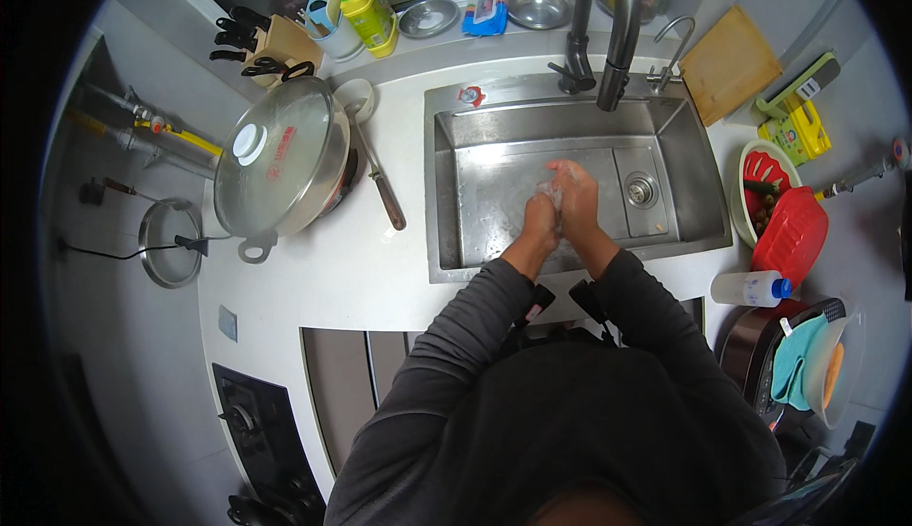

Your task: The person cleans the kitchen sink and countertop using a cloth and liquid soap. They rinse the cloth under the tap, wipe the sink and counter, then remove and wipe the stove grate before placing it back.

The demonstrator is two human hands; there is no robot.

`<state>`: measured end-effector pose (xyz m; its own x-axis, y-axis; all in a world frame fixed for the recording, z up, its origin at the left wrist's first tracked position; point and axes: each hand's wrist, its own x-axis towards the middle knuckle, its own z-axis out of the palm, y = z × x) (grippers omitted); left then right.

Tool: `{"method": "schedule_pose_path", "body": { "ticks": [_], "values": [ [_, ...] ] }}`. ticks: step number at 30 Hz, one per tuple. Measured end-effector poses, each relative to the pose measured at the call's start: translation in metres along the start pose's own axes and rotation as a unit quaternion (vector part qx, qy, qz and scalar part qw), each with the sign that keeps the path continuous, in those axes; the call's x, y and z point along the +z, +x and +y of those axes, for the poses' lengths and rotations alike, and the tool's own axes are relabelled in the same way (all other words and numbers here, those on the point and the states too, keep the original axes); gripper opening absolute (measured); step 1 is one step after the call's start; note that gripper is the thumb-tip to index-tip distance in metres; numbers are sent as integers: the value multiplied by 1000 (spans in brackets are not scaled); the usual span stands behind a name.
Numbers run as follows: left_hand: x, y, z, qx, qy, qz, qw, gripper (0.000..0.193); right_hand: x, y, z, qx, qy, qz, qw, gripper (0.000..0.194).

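Both of my hands are over the basin of a stainless steel sink [491, 169], wet and touching each other. My left hand [543, 218] lies against the inner side of my right hand [576, 194], with something pale and wet, perhaps suds or water, between them. The palms are partly hidden, so whether a small object is held cannot be told. The fingers of my right hand are bent at the top. To the right of my hands is the round drain [641, 191]. A dark faucet [616, 63] arches above the sink's back edge, its spout behind my hands.
On the left stand a lidded pot [285, 162], a long-handled utensil [385, 194] and a knife block [285, 41]. Bottles and metal dishes line the sill. At right are a wooden cutting board [732, 63], a red plastic basket [791, 234] and a white bottle [744, 289].
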<state>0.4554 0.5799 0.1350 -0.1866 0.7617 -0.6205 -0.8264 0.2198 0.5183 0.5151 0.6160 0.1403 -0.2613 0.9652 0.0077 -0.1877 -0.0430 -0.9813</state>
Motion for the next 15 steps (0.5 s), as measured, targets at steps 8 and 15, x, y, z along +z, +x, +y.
{"method": "schedule_pose_path", "body": {
  "ticks": [8, 15],
  "values": [
    [-24, 22, -11, 62, 160, 44, 984, 48, 12, 13, -1, 30, 5, 24, 999, 41],
    [-57, 34, 26, 315, 620, 34, 717, 49, -25, 36, -23, 205, 100, -51, 972, 47]
  ]
}}
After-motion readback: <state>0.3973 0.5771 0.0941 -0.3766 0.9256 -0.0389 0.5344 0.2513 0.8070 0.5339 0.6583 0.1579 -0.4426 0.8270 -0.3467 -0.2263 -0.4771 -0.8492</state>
